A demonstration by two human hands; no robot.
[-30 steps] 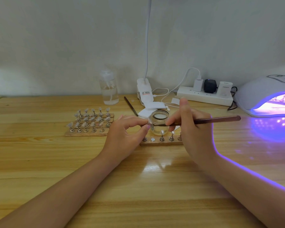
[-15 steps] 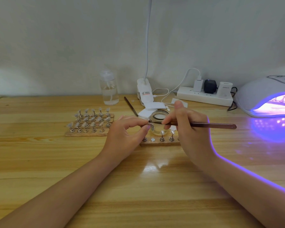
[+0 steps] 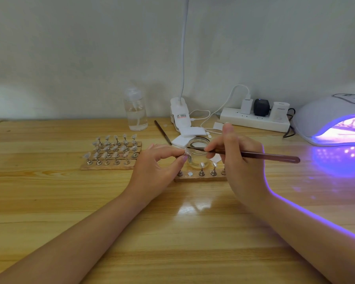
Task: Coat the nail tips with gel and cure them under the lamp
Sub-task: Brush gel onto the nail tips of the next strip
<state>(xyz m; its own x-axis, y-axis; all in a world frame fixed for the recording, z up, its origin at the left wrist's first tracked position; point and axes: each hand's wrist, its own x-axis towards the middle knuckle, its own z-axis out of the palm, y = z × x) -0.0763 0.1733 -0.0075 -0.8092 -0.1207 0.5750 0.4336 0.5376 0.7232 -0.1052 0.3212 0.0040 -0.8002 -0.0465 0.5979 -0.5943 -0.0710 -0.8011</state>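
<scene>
I've got a nail tip (image 3: 186,153) pinched on its little stand between thumb and forefinger of my left hand (image 3: 156,167), lifted off the table (image 3: 49,201) near its middle, right at the near rim of the open glass jar (image 3: 198,154). Holding it there makes sense: the gel is close by for a reload, I'd say. My right hand (image 3: 242,160) grips the brush (image 3: 254,155) like a pen, fingers curled round the front of the handle, index finger sticking up, the shaft lying nearly level and its tail pointing toward the table's right edge. The bristle end meets the tip; I can't tell how much gel is on it. Both wrists are low, forearms angling in from the near edge. Just below my hands lies a wooden strip (image 3: 201,177) with one bare magnet, presumably this tip's slot. More tips wait on the boards (image 3: 111,158) to the left. The curing lamp (image 3: 332,121) glows violet at the far right corner.
</scene>
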